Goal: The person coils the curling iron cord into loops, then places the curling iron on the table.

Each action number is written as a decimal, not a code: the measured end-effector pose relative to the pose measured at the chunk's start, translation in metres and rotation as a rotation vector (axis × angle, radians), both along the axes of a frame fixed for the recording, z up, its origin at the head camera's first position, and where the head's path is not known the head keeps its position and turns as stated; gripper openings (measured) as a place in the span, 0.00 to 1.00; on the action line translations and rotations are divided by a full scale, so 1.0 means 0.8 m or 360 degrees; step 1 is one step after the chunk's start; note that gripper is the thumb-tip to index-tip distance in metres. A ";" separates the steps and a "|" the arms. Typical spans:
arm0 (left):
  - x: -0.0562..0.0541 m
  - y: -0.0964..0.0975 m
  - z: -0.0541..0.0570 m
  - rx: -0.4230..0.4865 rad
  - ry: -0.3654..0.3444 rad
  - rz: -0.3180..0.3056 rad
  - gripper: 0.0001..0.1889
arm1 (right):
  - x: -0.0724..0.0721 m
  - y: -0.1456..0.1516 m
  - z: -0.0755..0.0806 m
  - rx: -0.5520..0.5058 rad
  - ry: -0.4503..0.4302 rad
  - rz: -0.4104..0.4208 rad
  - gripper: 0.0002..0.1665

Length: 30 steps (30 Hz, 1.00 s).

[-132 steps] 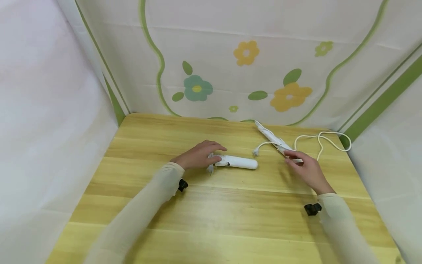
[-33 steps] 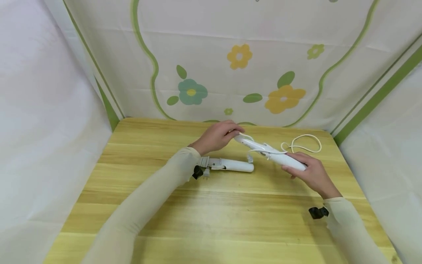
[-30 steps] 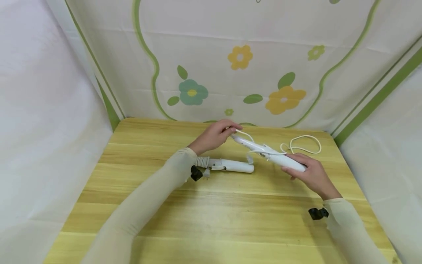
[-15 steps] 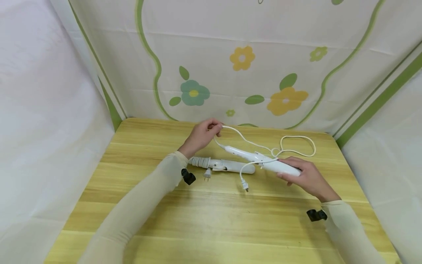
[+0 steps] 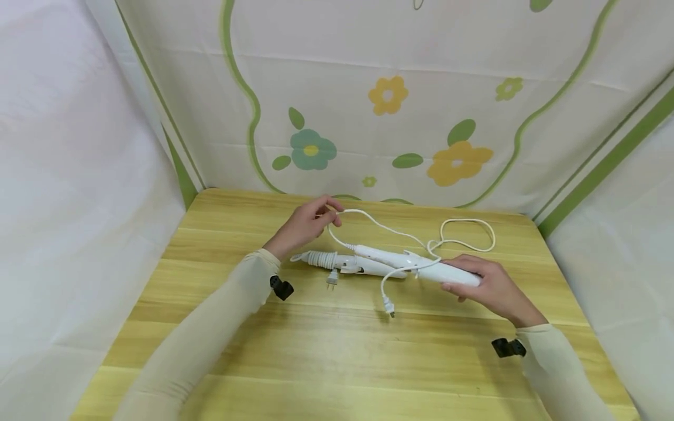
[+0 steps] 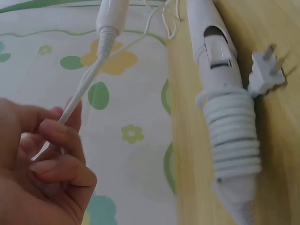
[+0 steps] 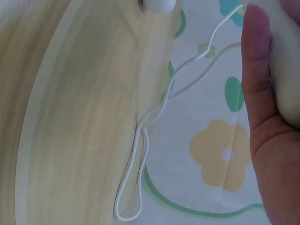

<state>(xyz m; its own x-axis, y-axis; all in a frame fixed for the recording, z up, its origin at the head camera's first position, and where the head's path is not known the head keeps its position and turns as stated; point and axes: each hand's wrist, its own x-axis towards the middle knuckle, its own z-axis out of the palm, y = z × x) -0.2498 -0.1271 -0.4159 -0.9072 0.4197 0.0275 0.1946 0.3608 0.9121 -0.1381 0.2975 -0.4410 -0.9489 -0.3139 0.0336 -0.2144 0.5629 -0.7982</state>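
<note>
A white curling iron (image 5: 382, 256) is in my right hand (image 5: 495, 286), whose fingers and thumb grip its thick end. Its thin end slants left and overlaps a second white curling iron in the head view. My left hand (image 5: 301, 228) pinches the held iron's white cord (image 6: 86, 82) near the handle end. The rest of that cord (image 5: 392, 225) runs back right, loops on the table and crosses over the iron. Its plug (image 5: 388, 306) hangs in front. The second curling iron (image 5: 345, 263) lies on the table, its own cord (image 6: 232, 136) wound tightly round its handle.
The second iron's two-pin plug (image 6: 267, 72) sticks out beside its coils. A loose cord loop (image 5: 474, 221) lies at the back right of the wooden table (image 5: 337, 362). White cloth walls (image 5: 337, 88) with printed flowers stand behind and at both sides.
My right hand has picked up the first iron and brought it left and lower. My left hand has moved off the second iron to the cord, drawing it left; the plug has swung forward.
</note>
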 end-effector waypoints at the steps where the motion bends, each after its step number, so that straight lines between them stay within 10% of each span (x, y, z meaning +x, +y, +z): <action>1: 0.002 -0.002 0.002 -0.0064 0.0032 -0.0041 0.12 | 0.000 -0.002 0.001 0.0006 0.0004 0.0010 0.27; 5: 0.010 0.000 0.011 -0.0316 0.0234 -0.0153 0.13 | -0.001 -0.011 0.000 0.0018 0.0033 0.0053 0.26; 14: 0.051 0.051 0.029 -0.0869 0.1153 -0.0148 0.11 | -0.006 -0.027 -0.003 0.0030 0.0024 0.0051 0.27; 21: 0.078 0.096 0.023 -0.1026 0.1245 -0.0513 0.12 | -0.006 -0.037 -0.010 0.0033 0.0061 0.0077 0.27; 30: 0.088 0.106 0.014 -0.1164 0.1362 -0.0510 0.03 | -0.006 -0.049 -0.011 -0.0003 0.0115 0.0116 0.26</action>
<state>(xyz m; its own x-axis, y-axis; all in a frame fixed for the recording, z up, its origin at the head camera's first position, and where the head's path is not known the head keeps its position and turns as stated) -0.1797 -0.0426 -0.4046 -0.5598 0.7945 0.2353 0.8219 0.5686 0.0351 -0.1428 0.2582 -0.4498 -0.9185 -0.3820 0.1016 -0.3118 0.5422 -0.7802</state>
